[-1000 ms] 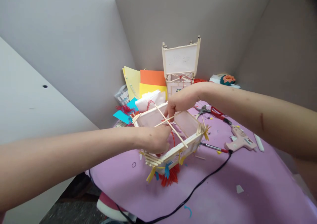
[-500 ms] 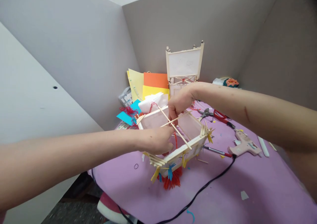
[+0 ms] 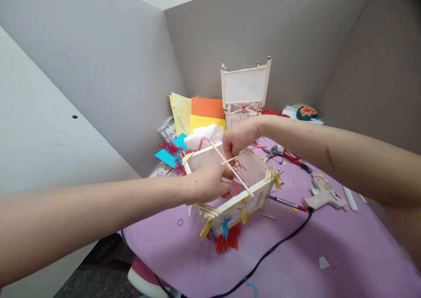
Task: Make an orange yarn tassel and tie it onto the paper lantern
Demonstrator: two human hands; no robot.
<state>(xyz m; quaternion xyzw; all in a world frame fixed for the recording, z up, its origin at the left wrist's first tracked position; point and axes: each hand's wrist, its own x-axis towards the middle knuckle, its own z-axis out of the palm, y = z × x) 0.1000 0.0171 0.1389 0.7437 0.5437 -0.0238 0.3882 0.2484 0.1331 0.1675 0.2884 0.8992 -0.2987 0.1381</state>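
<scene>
A box-like frame of pale sticks and white panels [image 3: 245, 198] stands on the table, with yellow and blue paper pieces on its corners and a red tassel [image 3: 227, 240] below. Two thin sticks [image 3: 241, 181] cross over its open top. Red string [image 3: 239, 165] lies around the crossing and hangs inside. My left hand [image 3: 210, 184] reaches over the near left side, fingers bent beside the crossing; what they grip is hidden. My right hand [image 3: 238, 139] bends down over the far side, fingers pinched near the crossing, their tips partly hidden.
Behind stands a second stick frame [image 3: 246, 85], beside coloured paper sheets [image 3: 207, 108]. To the right lie red-handled pliers [image 3: 292, 158], a pen [image 3: 287, 202] and a glue gun [image 3: 324, 193]. Its black cable [image 3: 263, 258] curves across the purple table [image 3: 289, 263].
My left hand has shifted slightly up, its fingers drawn in. More of the red string now shows at the crossing. My right hand stays in nearly the same place.
</scene>
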